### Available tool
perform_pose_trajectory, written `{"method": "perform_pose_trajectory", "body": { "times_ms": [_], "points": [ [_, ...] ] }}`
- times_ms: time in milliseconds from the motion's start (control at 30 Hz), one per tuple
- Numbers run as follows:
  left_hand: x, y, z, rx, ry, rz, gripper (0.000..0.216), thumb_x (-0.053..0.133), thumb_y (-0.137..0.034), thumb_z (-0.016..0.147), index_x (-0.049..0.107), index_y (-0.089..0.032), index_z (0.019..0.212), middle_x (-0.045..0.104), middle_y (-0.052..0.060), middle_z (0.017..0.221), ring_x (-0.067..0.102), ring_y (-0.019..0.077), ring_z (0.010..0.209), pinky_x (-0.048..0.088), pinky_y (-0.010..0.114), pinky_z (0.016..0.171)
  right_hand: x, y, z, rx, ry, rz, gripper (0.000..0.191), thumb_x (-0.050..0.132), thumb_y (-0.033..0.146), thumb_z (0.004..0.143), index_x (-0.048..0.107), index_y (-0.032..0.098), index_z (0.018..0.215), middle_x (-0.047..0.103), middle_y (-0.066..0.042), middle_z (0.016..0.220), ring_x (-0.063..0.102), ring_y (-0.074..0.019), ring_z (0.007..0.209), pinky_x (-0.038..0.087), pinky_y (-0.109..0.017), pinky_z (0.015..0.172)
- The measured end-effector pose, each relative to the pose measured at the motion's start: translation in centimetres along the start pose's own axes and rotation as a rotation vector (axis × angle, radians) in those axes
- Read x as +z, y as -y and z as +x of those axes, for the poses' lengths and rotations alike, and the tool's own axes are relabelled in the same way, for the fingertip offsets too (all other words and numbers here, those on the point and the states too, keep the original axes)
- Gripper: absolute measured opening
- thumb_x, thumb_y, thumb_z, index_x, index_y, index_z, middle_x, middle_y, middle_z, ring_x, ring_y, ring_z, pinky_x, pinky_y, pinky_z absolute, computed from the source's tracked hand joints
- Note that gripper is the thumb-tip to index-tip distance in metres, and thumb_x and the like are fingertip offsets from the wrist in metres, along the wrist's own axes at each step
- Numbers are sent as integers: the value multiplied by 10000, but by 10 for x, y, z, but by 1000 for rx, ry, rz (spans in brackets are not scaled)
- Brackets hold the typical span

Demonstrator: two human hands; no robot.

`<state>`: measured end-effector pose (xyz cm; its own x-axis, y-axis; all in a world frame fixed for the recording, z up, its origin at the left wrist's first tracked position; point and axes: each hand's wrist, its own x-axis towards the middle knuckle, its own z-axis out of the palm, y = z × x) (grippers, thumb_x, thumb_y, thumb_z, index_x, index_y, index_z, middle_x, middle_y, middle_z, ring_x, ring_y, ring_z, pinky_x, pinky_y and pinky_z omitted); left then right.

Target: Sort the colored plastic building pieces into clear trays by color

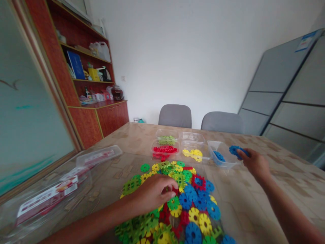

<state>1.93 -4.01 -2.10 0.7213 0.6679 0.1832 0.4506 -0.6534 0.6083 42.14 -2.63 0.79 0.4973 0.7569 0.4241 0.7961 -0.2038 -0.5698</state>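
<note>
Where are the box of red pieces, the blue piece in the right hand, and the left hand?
box of red pieces (165, 149): head view, on the red heap inside.
blue piece (234, 150): head view, on its toothed rim.
left hand (154, 193): head view, on its back.

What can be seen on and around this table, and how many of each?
Pile of flat plastic snowflake-shaped building discs: many; blue, yellow, green, red; near middle of table.
Clear plastic tubs: four in view, holding green, red, yellow and blue pieces; beyond the pile.
Clear plastic packaging with red and white label: one or two, hard to tell; left on table.
Marble-patterned table: one, beige.
Grey chairs: two, far side.
Red-brown wooden shelf cabinet: one, left, with books and bottles.
Grey panels: right wall.
Left hand: on the pile, fingers among the discs.
Right hand: holding a blue disc by the blue tub.
</note>
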Motion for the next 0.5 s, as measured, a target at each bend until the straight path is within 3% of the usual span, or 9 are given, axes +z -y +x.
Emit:
{"method": "perform_pose_trajectory", "body": {
  "times_ms": [167, 333, 500],
  "points": [
    [-4, 0, 2, 10, -4, 24, 140, 590, -170, 828, 698, -195, 915, 720, 7, 826, 656, 148, 738, 427, 196, 659, 12, -19, 8, 26, 61, 100, 364, 496, 499, 715, 672, 185, 773, 636, -46, 457, 620, -255, 480, 414, -314, 457],
    [-8, 2, 4, -14, -8, 43, 137, 591, -172, 826, 702, -195, 903, 722, 3, 831, 658, 148, 749, 428, 197, 666, 24, -19, 6, 3, 185, 317, 460, 474, 502, 738, 622, 144, 984, 751, -154, 907, 712, -237, 664, 552, -323, 564],
    [-13, 7, 4, 12, -7, 57, 137, 571, -189, 845, 694, -191, 907, 721, 5, 863, 651, 150, 777, 436, 198, 694, 18, -7, 2, -41, 246, 399, 479, 532, 522, 706, 614, 141, 984, 740, -172, 911, 707, -231, 658, 570, -334, 588]
  ]
}}
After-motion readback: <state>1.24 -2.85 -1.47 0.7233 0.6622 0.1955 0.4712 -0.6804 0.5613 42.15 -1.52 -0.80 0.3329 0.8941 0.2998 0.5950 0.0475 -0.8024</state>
